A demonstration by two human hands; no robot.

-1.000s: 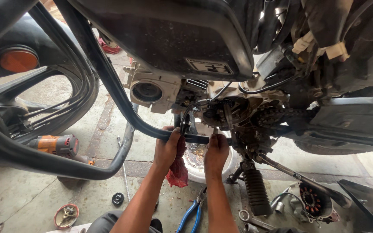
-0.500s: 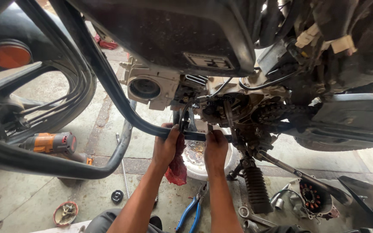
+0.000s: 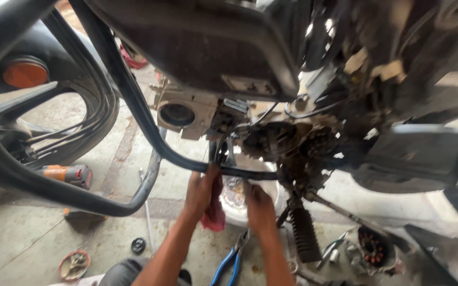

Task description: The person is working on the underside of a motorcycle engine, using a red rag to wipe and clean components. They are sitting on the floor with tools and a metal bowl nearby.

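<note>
At lower centre, a red rag (image 3: 214, 212) is clutched in the left hand (image 3: 201, 191), which is pressed to the black frame tube (image 3: 239, 172); the right hand (image 3: 258, 204) is curled beside it, its grip unclear. Greasy fingers could slip off. Blue pliers (image 3: 229, 262) and a drill (image 3: 67, 175) are scattered on the concrete floor (image 3: 22, 233).

My forearms are bare, no sleeves or gloves on my left hand (image 3: 201, 191) or right hand (image 3: 259, 207); grey trousers cover my knee.
</note>
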